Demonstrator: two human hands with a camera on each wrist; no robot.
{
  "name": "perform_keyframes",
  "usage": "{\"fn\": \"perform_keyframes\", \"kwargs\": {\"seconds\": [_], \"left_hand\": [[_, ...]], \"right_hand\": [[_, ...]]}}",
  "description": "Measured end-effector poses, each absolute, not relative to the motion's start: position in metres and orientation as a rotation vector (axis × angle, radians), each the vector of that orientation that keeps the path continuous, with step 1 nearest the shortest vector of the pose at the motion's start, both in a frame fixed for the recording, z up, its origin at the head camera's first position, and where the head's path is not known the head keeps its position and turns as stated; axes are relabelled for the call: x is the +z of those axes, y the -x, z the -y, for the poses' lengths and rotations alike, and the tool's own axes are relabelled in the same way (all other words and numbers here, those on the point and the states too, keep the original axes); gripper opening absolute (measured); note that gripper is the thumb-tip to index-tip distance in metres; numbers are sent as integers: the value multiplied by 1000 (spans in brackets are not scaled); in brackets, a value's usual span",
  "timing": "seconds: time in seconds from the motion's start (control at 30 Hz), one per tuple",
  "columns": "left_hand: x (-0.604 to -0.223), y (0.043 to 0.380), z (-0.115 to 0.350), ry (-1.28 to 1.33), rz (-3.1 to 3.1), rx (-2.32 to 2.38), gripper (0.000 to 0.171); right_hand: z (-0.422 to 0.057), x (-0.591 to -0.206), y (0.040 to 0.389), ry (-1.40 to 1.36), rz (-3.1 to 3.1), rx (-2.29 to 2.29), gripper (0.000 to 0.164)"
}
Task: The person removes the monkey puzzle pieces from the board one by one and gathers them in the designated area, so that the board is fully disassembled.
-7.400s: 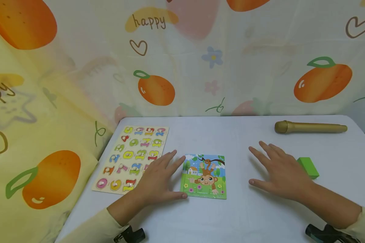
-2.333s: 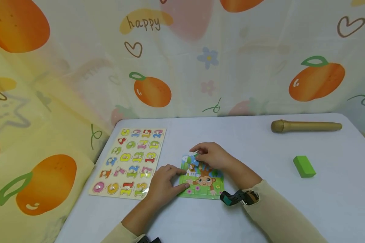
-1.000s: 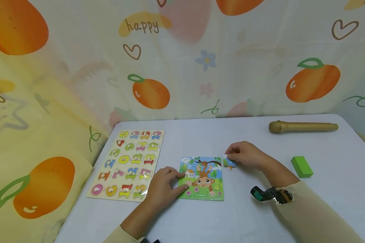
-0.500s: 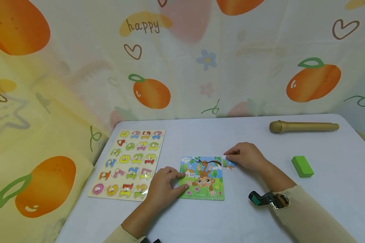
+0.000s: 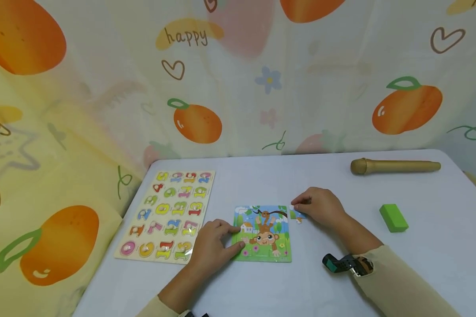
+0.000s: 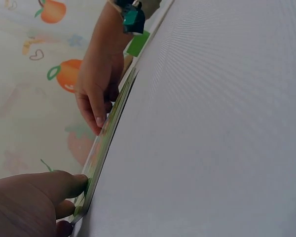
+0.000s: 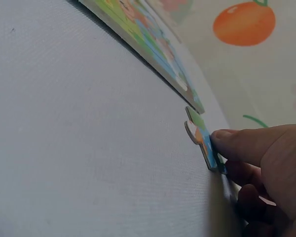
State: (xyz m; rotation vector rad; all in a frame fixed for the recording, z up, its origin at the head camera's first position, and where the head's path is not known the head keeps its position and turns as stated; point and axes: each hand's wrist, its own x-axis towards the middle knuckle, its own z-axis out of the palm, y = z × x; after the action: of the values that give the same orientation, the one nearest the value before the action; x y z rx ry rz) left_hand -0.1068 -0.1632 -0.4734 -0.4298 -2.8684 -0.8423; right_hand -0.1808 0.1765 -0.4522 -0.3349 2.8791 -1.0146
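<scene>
A square monkey jigsaw puzzle (image 5: 263, 235) lies flat on the white table. My left hand (image 5: 212, 242) rests at its left side, thumb and index fingertips touching the board a little apart. In the left wrist view, the left thumb (image 6: 71, 183) lies on the puzzle's edge. Just right of the puzzle's upper right corner, my right hand (image 5: 321, 207) pinches a small blue and green puzzle piece (image 5: 297, 215). The right wrist view shows the thumb on the face of the piece (image 7: 202, 140), with the other fingers curled behind and partly hidden.
A number board (image 5: 164, 215) lies left of the left hand. A green block (image 5: 394, 218) sits on the right, and a gold microphone-shaped object (image 5: 395, 166) lies at the back right. A fruit-printed cloth (image 5: 238, 88) hangs behind the table (image 5: 269, 290).
The right hand came from the right to the puzzle's upper left, then moved the piece to its right side. The left hand settled on the puzzle; over the last second both barely moved.
</scene>
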Motion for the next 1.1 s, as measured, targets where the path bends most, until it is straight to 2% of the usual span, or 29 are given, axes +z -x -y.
{"fn": "perform_keyframes", "kwargs": {"seconds": [0.33,0.57,1.1], "left_hand": [[-473,105,163,437,2831,-833,31],[-471,104,163,426,2802,-804,31],[-472,103,153,508,2806,-1017,29]], "right_hand": [[-171,-447,183,264,-2844,-1100,11],[-160,-444,190,260,-2771,-1241,16],[-143,-437,195,452,-2591,-1347,21]]}}
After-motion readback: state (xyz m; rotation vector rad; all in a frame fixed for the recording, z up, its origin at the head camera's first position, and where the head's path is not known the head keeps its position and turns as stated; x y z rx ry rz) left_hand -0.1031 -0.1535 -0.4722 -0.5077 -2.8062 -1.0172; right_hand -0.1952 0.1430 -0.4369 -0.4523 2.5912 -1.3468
